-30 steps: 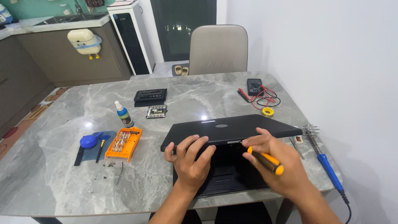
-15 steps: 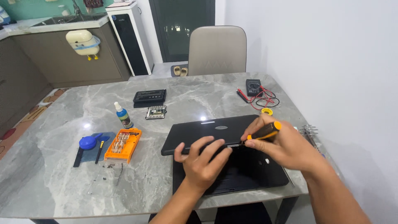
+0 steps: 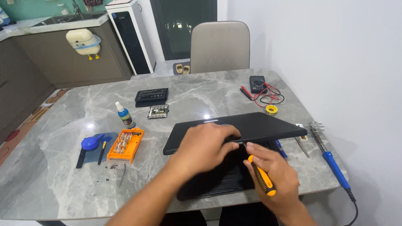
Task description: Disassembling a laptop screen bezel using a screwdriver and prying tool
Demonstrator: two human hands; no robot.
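A black laptop lies near the table's front edge, its lid [image 3: 259,125] raised a little above the base [image 3: 217,182]. My left hand [image 3: 205,146] rests on the lid's near edge with the fingers curled over it. My right hand [image 3: 278,178] is just to the right, over the base, and holds an orange-and-black screwdriver [image 3: 262,176]. Its fingertips reach into the gap under the lid beside my left fingers. My hands hide the screwdriver's tip and the spot under the lid.
Left of the laptop are an orange bit case [image 3: 124,144], a blue mat with a blue tool [image 3: 92,142] and a small bottle [image 3: 124,116]. Further back lie a black battery [image 3: 151,96] and a multimeter [image 3: 256,83]. A blue soldering iron [image 3: 333,161] lies at the right edge.
My right hand has come back from the lid's far right edge to the gap at the front, still holding the screwdriver. My left hand has slid up onto the lid's near edge.
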